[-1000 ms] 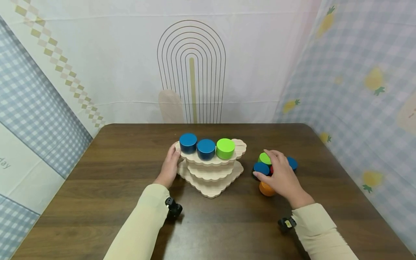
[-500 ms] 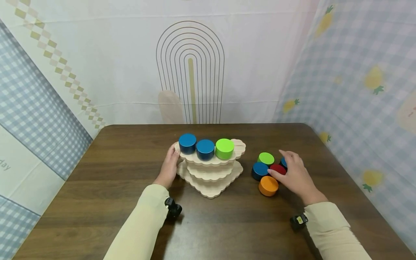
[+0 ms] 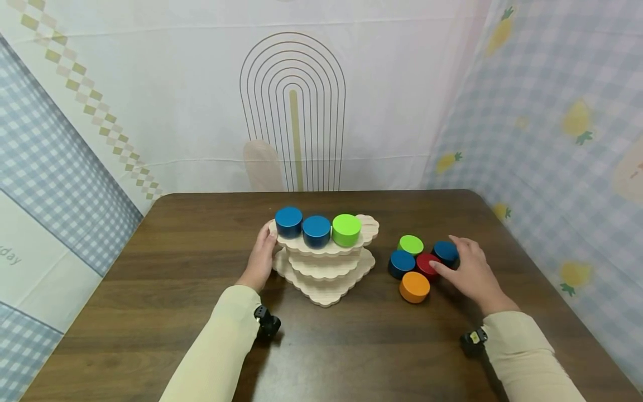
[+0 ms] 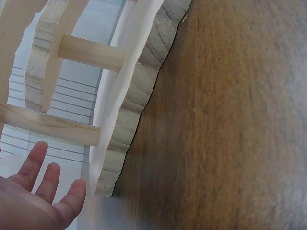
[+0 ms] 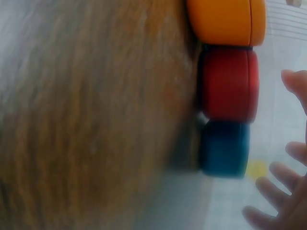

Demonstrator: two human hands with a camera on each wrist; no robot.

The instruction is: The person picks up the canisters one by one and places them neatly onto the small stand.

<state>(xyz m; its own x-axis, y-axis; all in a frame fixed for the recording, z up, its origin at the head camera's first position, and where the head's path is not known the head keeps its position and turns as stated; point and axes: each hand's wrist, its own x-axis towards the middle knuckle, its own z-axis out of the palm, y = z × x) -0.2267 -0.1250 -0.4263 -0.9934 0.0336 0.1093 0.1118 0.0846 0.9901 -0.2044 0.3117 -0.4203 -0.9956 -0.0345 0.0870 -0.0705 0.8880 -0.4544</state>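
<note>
The right hand has shifted toward the table's right edge, uncovering the red block and orange block. Its fingers are spread, holding nothing; the right wrist view shows a gap between them and the blocks.

All five loose blocks, including the green block, near-left blue block and far-right blue block, lie bunched between the wooden stand and that right edge. So it seems the shift has added nothing to the stand, whose top tier carries three blocks, two blue and one green.

The left hand stays at the top tier's left edge. Three relaxed fingers show in the left wrist view, but its thumb is cut off, so whether it pinches the wood I cannot tell.

The top tier hides most of the middle one; the right wrist view is blurred, and the table's near edge is out of frame.
</note>
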